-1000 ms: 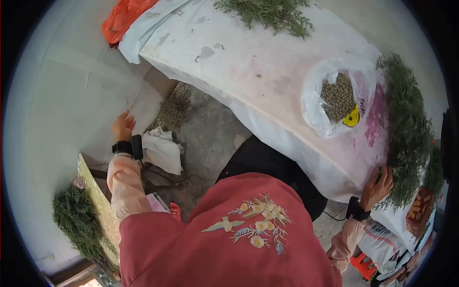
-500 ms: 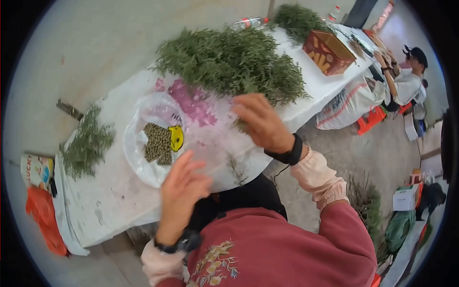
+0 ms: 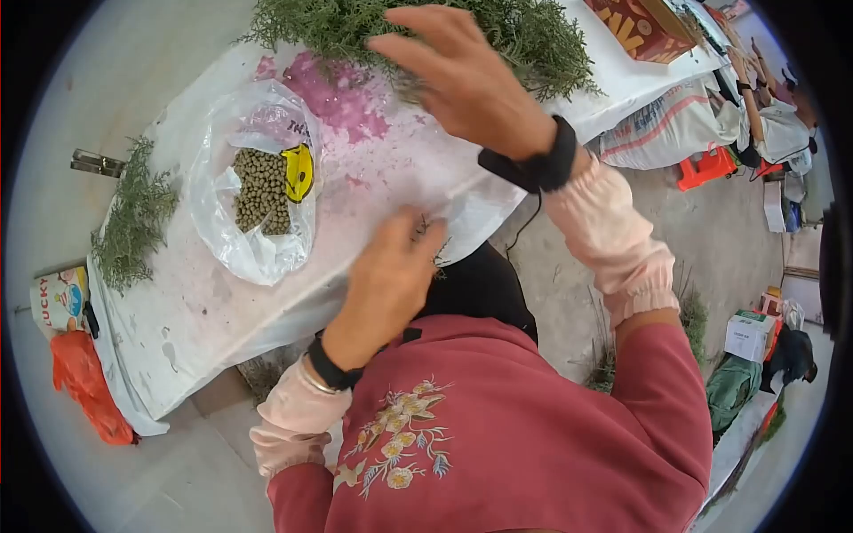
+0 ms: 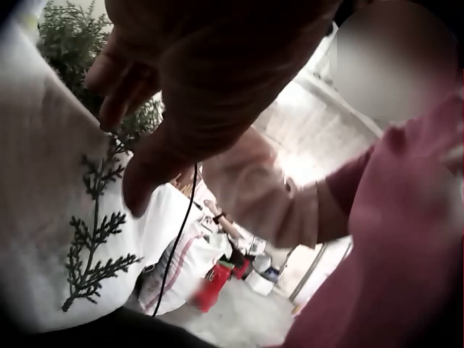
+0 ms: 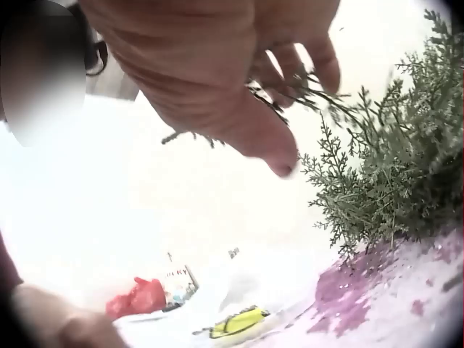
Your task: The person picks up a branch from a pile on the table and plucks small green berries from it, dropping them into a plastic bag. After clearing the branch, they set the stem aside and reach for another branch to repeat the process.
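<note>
At the table's front edge my left hand is beside a small green sprig, its fingers loosely extended. The left wrist view shows the thumb and fingers of this hand apart, close over the scaly-leaved sprig on the white cover. My right hand is raised at the near side of a heap of green conifer sprigs, fingers spread. In the right wrist view a thin twig passes behind the fingers of that hand, next to the heap.
A clear plastic bag of small brown-green pellets stands on the white-covered table. Another sprig bunch lies at the left end, near a red bag. A patterned box and a white sack are at right.
The view has swung right along the table. My left hand came from beyond the table's left side to its front edge; my right hand rose from the table corner to the green heap.
</note>
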Tool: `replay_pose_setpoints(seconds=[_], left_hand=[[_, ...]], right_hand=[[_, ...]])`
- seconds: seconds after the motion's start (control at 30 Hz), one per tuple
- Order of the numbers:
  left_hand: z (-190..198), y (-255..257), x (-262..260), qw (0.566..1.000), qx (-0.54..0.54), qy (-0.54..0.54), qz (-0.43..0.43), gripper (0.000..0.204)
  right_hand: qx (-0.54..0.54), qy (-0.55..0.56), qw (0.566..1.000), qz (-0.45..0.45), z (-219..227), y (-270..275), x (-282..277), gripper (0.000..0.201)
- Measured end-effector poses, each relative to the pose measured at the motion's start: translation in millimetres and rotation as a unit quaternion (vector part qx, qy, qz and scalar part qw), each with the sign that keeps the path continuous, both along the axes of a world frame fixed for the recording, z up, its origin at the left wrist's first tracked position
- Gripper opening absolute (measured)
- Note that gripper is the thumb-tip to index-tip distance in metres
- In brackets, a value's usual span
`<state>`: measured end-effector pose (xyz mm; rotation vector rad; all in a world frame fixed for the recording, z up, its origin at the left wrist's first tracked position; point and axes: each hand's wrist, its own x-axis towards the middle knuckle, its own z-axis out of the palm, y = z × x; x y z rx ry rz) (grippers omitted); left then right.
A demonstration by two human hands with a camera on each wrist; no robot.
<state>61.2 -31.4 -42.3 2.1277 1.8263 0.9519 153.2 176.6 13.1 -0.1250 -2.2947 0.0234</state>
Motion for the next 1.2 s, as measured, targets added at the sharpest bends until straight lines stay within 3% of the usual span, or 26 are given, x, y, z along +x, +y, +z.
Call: replay_pose_setpoints(seconds=[0.03,0.1,0.17,0.27,0.3,0.37,0.43,0.5,0.53,0.6,0.63,0.67,0.73,0.77,0.8,0.83,0.9,1.0,1.2], left_hand=[[-6,2,8,0.995,0.007,0.096,-0.031,0.041],[-13,8,12,0.952,0.028,0.290,-0.088,0.034],[-18,11,3,0.951,0.044,0.294,-0.086,0.030],[-17,8,-8,0.951,0.061,0.291,-0.082,0.024],[-11,6,-11,0.969,0.069,0.226,-0.065,0.025],[3,1,-17,0.992,0.083,0.092,-0.029,0.030],[20,-1,-22,0.987,0.121,0.106,0.009,0.029],[36,-1,-29,0.969,0.192,0.138,0.078,0.028],[40,-1,-32,0.966,0.197,0.145,0.083,0.028],[45,1,-36,0.974,0.197,0.058,0.090,0.033],[48,1,-38,0.976,0.197,0.014,0.093,0.036],[52,0,-39,0.974,0.201,0.022,0.100,0.036],[60,-4,-42,0.936,0.177,-0.241,0.186,0.036],[62,-5,-45,0.889,0.159,-0.368,0.221,0.036],[62,-7,-52,0.889,0.161,-0.364,0.227,0.036],[58,-12,-62,0.858,0.124,-0.449,0.214,0.036],[51,-21,-77,0.770,0.050,-0.609,0.184,0.035],[48,-20,-75,0.744,0.008,-0.645,0.176,0.033],[38,-19,-76,0.722,-0.008,-0.668,0.180,0.026]], right_hand=[[0.002,-0.001,1.000,-0.003,-5,1,-2,0.058],[0.036,-0.109,0.993,-0.035,-23,4,-7,0.060],[0.063,-0.162,0.984,-0.048,-19,8,-12,0.061],[-0.027,-0.170,0.985,-0.012,0,-10,9,0.057],[-0.020,-0.169,0.985,-0.011,8,-16,18,0.057],[-0.125,-0.062,0.990,0.022,22,-37,37,0.054],[-0.240,-0.066,0.968,0.038,28,-68,48,0.052],[-0.427,-0.074,0.897,0.087,20,-99,42,0.051],[-0.421,-0.070,0.899,0.095,14,-109,36,0.051],[-0.545,-0.039,0.829,0.115,-2,-121,22,0.045],[-0.541,-0.038,0.831,0.125,-9,-125,17,0.045],[-0.615,-0.001,0.774,0.152,-15,-128,13,0.041],[-0.744,0.064,0.634,0.202,-21,-126,1,0.034],[-0.742,0.061,0.634,0.210,-19,-122,-5,0.034],[-0.759,0.061,0.611,0.216,-19,-120,-9,0.030],[-0.777,0.060,0.587,0.219,-19,-120,-13,0.026],[-0.798,0.052,0.558,0.224,-20,-121,-18,0.023],[-0.837,0.031,0.501,0.217,-19,-123,-30,0.021],[-0.855,-0.024,0.466,0.227,-19,-125,-42,0.021]])
